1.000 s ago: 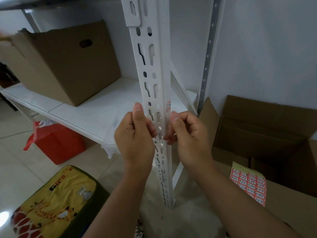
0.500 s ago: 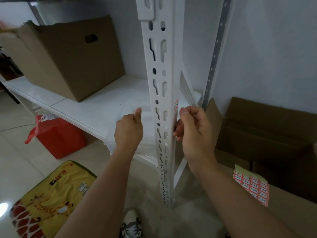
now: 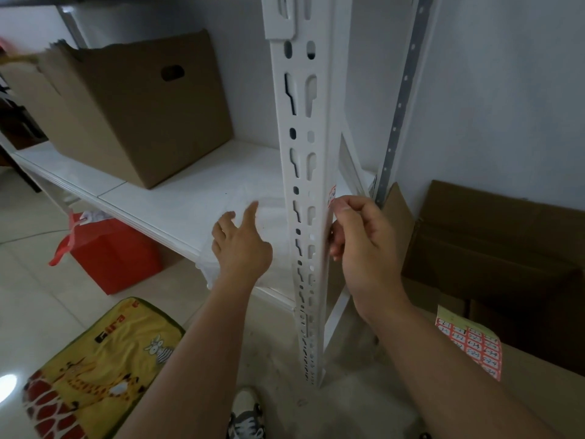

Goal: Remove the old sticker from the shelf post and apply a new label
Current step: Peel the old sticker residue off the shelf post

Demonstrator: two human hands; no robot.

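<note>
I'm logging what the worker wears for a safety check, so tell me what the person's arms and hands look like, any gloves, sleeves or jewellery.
Both forearms are bare as far as the frame shows, with no sleeve in view. The left hand and the right hand wear no gloves. No ring, watch or wristband shows on the sides facing the camera.

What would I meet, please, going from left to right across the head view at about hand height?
Red bag → left hand → shelf post → right hand → open cardboard box.

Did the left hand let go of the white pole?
Yes. The left hand came off the shelf post and moved left, over the shelf.
</note>
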